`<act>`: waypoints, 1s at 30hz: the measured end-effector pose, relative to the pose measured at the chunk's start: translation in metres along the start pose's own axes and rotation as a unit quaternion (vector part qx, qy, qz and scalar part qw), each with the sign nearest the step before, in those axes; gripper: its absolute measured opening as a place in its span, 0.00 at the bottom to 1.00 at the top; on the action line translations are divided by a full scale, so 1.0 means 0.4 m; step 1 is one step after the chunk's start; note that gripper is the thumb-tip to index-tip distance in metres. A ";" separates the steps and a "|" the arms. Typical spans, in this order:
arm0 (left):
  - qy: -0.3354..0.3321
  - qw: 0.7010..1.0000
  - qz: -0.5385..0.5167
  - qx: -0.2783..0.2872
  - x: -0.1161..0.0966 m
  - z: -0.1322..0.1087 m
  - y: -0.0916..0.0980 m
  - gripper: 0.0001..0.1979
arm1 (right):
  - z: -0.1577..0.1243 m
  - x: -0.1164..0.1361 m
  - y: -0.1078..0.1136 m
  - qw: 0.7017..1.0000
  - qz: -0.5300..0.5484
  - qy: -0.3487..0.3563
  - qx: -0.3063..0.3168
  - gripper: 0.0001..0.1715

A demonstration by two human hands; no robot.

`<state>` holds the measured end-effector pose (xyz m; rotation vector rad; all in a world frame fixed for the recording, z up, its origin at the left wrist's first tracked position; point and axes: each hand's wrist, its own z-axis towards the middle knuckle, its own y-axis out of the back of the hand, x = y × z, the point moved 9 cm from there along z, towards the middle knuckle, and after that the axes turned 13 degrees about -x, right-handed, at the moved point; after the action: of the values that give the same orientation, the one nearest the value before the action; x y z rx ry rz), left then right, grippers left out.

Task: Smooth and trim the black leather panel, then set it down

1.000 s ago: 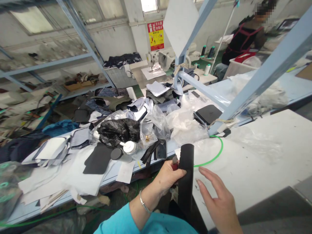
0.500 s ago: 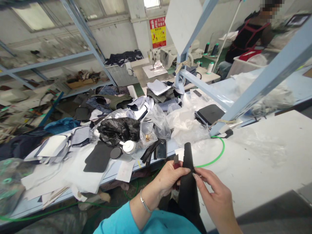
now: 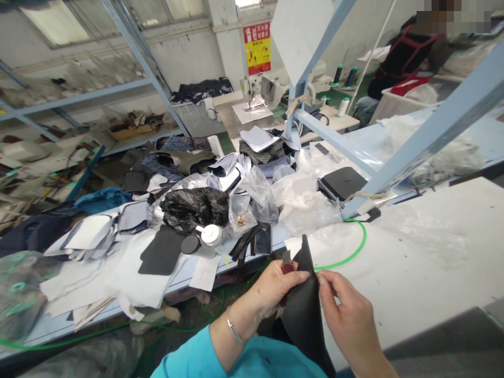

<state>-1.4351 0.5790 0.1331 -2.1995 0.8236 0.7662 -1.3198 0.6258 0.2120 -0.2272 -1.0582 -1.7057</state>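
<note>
Both hands pinch the black fabric piece upright at the six o'clock table edge, left hand also clenching a small red-handled tool, right hand gripping its right edge, apparently mid-inspection; next move probably needs steady spreading.

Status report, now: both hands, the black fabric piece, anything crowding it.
Left hand and right hand both pinch the black fabric piece, held above the table edge. Small red-handled tool also in left hand. Nothing blocking.

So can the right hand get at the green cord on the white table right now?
Probably not at once: the right hand is pinching the black fabric together with the left hand. The green cord itself lies uncovered just beyond.
</note>
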 end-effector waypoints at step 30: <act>-0.040 0.998 0.024 -0.029 0.002 -0.009 0.022 0.23 | -0.025 0.019 -0.005 0.999 -0.003 0.037 0.012 0.07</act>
<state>-1.4399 0.5709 0.1317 -2.1916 0.8269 0.9057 -1.3213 0.6132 0.2096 -0.1447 -1.0252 -1.6931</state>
